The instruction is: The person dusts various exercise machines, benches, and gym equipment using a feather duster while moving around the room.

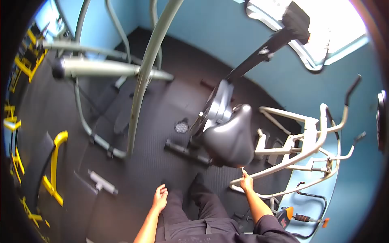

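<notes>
My right hand (246, 182) is closed, fingertips pinched at a small pale object (242, 170) too small to name. It is close behind the rear edge of the black saddle (229, 141) of an exercise bike (219, 105). I cannot tell whether the object touches the saddle. My left hand (161, 197) hangs in front of my left thigh, fingers slightly bent and apart, with nothing in it. The bike's dark console (296, 22) rises on a post towards the window.
A cream-framed exercise machine (310, 137) stands close on the right. On the left a large pale tubular frame (139, 89) reaches up near my head, and yellow-framed equipment (58, 154) lines the far left. Black ribbed matting (142, 174) covers the floor beside blue walls (210, 36).
</notes>
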Action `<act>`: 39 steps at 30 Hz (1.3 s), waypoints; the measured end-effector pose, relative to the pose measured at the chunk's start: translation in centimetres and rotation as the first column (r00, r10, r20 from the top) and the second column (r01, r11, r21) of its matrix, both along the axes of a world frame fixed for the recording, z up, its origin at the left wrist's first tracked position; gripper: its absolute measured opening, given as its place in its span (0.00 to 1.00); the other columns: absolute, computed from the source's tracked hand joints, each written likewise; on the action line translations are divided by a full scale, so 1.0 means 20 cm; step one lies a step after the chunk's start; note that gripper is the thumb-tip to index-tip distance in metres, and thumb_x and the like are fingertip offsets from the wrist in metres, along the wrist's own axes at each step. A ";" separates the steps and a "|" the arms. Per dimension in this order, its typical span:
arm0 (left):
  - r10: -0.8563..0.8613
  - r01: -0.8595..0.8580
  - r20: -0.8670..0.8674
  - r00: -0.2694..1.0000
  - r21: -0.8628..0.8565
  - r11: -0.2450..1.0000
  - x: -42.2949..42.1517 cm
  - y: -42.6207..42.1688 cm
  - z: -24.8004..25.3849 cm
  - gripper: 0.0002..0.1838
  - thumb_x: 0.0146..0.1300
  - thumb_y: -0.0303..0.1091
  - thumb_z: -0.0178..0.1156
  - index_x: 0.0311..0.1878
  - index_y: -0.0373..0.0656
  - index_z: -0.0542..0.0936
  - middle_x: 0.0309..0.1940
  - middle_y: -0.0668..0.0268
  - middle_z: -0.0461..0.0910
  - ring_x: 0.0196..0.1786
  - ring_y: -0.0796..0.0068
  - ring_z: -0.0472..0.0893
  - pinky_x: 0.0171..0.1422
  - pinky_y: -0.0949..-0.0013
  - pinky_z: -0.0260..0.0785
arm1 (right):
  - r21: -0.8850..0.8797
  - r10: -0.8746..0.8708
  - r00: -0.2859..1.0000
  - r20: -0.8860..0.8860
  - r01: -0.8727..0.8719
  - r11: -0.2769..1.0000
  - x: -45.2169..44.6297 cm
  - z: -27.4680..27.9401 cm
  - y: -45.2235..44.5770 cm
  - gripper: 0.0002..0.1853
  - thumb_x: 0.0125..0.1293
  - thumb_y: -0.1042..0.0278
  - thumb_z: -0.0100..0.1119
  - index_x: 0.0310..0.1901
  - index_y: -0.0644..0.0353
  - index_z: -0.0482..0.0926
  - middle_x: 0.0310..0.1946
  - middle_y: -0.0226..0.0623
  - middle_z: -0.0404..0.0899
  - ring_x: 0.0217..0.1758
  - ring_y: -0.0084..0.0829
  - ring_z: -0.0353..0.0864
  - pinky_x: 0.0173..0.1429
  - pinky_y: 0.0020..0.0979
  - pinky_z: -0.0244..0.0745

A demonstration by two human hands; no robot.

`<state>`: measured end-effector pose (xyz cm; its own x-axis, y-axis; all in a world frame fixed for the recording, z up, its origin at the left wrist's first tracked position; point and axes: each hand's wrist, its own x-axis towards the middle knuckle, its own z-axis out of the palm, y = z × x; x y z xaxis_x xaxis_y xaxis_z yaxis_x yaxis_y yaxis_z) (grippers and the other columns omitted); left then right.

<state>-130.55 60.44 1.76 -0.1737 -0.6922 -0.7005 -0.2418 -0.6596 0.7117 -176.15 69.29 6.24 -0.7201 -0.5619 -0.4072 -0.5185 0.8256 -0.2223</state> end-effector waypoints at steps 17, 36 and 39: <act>-0.358 0.175 -0.219 0.907 -0.579 0.797 -0.88 -0.94 1.24 0.10 0.73 0.35 0.50 0.44 0.39 0.75 0.42 0.64 0.80 0.43 0.78 0.78 0.54 0.73 0.69 | -0.823 -0.103 0.944 -0.312 -0.214 0.527 -0.76 1.46 -0.59 0.23 0.68 0.74 0.50 0.64 0.52 0.74 0.32 0.50 0.76 0.39 0.49 0.80 0.46 0.41 0.73; 0.182 -0.278 -0.236 0.955 -0.490 0.826 -1.79 -0.74 1.37 0.13 0.72 0.32 0.53 0.57 0.42 0.69 0.45 0.67 0.80 0.41 0.82 0.79 0.43 0.79 0.68 | -0.728 0.388 0.920 -0.062 -0.308 0.613 -1.24 1.26 -1.60 0.22 0.69 0.69 0.47 0.65 0.53 0.72 0.38 0.54 0.79 0.46 0.54 0.80 0.50 0.47 0.74; 0.192 -0.304 -0.259 0.947 -0.525 0.795 -1.80 -0.76 1.38 0.13 0.72 0.32 0.53 0.57 0.41 0.69 0.45 0.67 0.80 0.42 0.81 0.79 0.43 0.79 0.68 | -0.792 0.419 0.908 0.012 -0.247 0.558 -1.06 1.18 -1.65 0.22 0.68 0.70 0.48 0.63 0.59 0.72 0.36 0.58 0.78 0.41 0.57 0.79 0.48 0.49 0.72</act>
